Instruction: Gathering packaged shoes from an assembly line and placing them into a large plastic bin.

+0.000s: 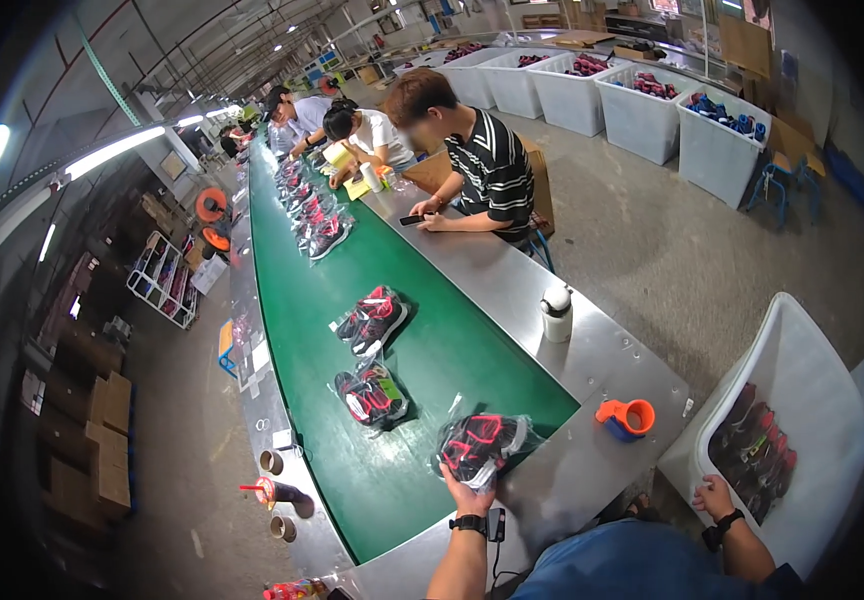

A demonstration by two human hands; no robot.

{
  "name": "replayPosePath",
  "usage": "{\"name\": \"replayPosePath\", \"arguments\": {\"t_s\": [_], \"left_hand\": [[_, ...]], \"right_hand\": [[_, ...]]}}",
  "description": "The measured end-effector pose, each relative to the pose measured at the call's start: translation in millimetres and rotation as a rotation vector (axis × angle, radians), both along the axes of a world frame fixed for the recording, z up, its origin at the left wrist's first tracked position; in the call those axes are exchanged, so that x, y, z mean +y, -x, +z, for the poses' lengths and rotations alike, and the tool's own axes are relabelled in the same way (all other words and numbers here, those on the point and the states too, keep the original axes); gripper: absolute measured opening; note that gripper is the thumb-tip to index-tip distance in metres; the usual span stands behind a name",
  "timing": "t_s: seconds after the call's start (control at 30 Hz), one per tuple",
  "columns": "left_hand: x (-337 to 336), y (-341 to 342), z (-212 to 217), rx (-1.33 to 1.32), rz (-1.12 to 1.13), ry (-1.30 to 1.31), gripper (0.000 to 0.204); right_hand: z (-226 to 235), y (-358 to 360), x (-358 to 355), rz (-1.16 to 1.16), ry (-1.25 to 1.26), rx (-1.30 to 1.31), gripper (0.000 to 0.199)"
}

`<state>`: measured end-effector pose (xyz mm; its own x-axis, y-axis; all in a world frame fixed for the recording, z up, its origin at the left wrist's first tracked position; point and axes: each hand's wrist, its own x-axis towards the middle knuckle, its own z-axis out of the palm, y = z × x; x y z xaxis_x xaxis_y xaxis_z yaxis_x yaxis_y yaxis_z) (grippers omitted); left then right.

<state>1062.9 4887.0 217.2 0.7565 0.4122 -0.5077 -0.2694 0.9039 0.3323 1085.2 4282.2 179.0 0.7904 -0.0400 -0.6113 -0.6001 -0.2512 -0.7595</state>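
My left hand point(468, 490) grips a clear plastic bag holding a pair of black and red shoes point(482, 445) at the near end of the green conveyor belt point(432, 360). A black watch sits on that wrist. My right hand point(717, 497) rests on the rim of a white plastic bin point(812, 380) at my right; its fingers hold nothing that I can see. The bin contains several dark shoes point(754, 452). Two more bagged pairs point(372, 395) point(374, 318) lie farther up the belt.
An orange tape dispenser point(628, 416) and a white bottle point(556, 312) stand on the steel side table point(592, 360). Several people sit along the belt's right side. White bins of shoes point(642, 110) line the far wall. Cardboard boxes point(102, 440) stack at left.
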Motion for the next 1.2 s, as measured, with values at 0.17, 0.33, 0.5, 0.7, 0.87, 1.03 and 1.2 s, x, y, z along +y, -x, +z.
{"name": "replayPosePath", "arguments": {"t_s": [0.17,0.33,0.5,0.7,0.87,1.03,1.2], "left_hand": [[-39,19,60,-0.002,-0.192,-0.008,0.074],[-71,-13,103,-0.011,-0.292,-0.049,0.067],[-97,-40,124,-0.202,-0.453,0.159,0.072],[-177,-58,161,-0.098,-0.774,-0.154,0.076],[-167,-20,118,-0.010,-1.069,-0.395,0.075],[-291,-31,180,-0.141,-1.641,-0.638,0.084],[-416,-52,199,-0.091,-2.007,-0.652,0.091]], "right_hand": [[-2,24,-12,-0.042,-0.029,0.018,0.042],[-7,12,-19,-0.061,-0.107,-0.074,0.020],[92,-43,23,-0.064,-0.223,-0.191,0.042],[156,-61,13,-0.012,-0.200,-0.310,0.041],[187,-61,-7,0.031,-0.173,-0.603,0.047],[231,-33,-45,0.448,-0.129,-0.670,0.076],[217,13,-132,0.511,-0.275,-0.553,0.063]]}}
